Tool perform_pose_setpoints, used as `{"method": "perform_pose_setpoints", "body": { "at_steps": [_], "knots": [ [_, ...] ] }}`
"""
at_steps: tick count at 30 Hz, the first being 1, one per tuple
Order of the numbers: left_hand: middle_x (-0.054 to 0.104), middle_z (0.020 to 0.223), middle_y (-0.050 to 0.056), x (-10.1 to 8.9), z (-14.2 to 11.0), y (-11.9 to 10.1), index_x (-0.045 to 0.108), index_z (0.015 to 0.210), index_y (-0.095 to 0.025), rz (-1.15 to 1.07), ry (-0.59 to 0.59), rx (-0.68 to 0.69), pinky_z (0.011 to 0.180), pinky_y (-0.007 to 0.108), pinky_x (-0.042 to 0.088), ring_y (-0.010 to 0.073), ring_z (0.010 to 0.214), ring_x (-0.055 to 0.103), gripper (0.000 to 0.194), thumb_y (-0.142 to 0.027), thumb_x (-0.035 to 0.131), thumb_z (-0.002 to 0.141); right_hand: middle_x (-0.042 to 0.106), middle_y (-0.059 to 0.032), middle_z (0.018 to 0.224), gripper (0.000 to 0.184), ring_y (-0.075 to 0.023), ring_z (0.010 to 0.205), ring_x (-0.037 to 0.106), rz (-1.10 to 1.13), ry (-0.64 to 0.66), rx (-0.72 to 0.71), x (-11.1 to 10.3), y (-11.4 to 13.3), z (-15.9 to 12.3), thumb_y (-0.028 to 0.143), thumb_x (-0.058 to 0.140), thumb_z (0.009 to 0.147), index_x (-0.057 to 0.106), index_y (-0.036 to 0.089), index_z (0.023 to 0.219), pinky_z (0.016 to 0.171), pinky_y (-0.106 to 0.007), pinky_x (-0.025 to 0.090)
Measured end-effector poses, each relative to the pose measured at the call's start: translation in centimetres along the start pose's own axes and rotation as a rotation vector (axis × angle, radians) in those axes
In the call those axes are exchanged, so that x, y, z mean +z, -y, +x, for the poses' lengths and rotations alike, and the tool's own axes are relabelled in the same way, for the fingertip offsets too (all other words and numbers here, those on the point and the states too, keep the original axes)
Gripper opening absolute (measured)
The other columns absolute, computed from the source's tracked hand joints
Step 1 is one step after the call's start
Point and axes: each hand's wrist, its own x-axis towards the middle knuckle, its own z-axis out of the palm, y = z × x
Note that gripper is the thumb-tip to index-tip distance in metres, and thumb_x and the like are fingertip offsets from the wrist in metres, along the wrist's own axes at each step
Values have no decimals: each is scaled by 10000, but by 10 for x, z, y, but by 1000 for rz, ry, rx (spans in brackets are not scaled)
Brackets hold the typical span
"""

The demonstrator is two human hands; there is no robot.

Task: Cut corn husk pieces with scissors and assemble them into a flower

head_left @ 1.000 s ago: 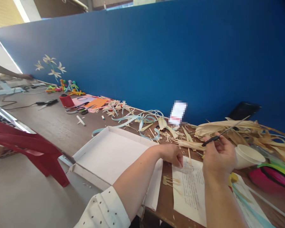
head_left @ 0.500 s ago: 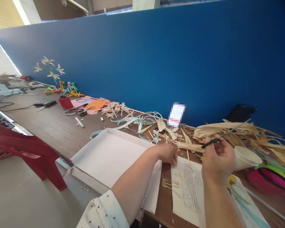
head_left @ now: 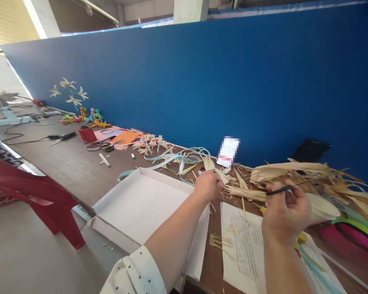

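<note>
My left hand [head_left: 207, 185] is closed above the scraps just past the right rim of a shallow white cardboard box [head_left: 141, 212]. Its fingertips point away from me, so anything between them is hidden. In my right hand [head_left: 286, 212] is a thin rod with a dark end [head_left: 279, 190], pinched between thumb and fingers and pointing right. Dried corn husks [head_left: 282, 169] lie behind that hand, and a cream cup [head_left: 322, 206] stands to its right. A printed sheet [head_left: 242, 245] with small pale husk cut-outs [head_left: 217, 241] on it and overlapping its left edge lies between my forearms.
Pale blue ribbon [head_left: 171, 156] coils along the back near a phone [head_left: 228, 151] propped against the blue partition [head_left: 178, 90]. Scissors [head_left: 106, 145], a red thread spool [head_left: 86, 134] and husk flowers [head_left: 69, 92] are further left. A red chair [head_left: 49, 200] stands at the table's near edge.
My left hand has moved up and slightly left, from the printed sheet's top corner to the scraps. My right hand has shifted slightly right and down, still holding the dark-ended rod.
</note>
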Motion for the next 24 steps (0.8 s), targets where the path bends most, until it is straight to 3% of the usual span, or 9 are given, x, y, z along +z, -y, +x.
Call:
{"method": "perform_pose_setpoints", "body": {
  "at_steps": [3,9,20,24],
  "knots": [
    [600,834,58,-2,2,5,675,742,-203,43,-124,-73,690,257,393,183,839,529,219,-222,468,809,613,-24,760,411,-122,495,478,101,-66,-9,1,3,1,406,607,784,503,202,1125,378,-232,324],
    [592,855,73,-8,4,15,674,752,-201,71,-284,-197,727,273,387,194,866,521,253,-245,442,845,605,17,710,275,-83,412,384,183,-46,13,0,7,1,366,589,797,499,218,1010,360,-214,289],
    [607,922,64,-15,8,26,681,814,-230,58,-345,-316,774,280,392,194,931,515,266,-231,417,849,632,16,679,285,-83,404,401,208,-28,26,2,6,0,328,641,754,538,203,988,367,-216,306],
    [605,882,81,-13,8,27,689,760,-200,115,-186,-244,724,281,394,203,892,527,250,-184,444,806,635,8,672,316,-83,405,407,174,-22,36,3,3,-1,342,657,747,572,194,1013,367,-220,307]
  ]
}}
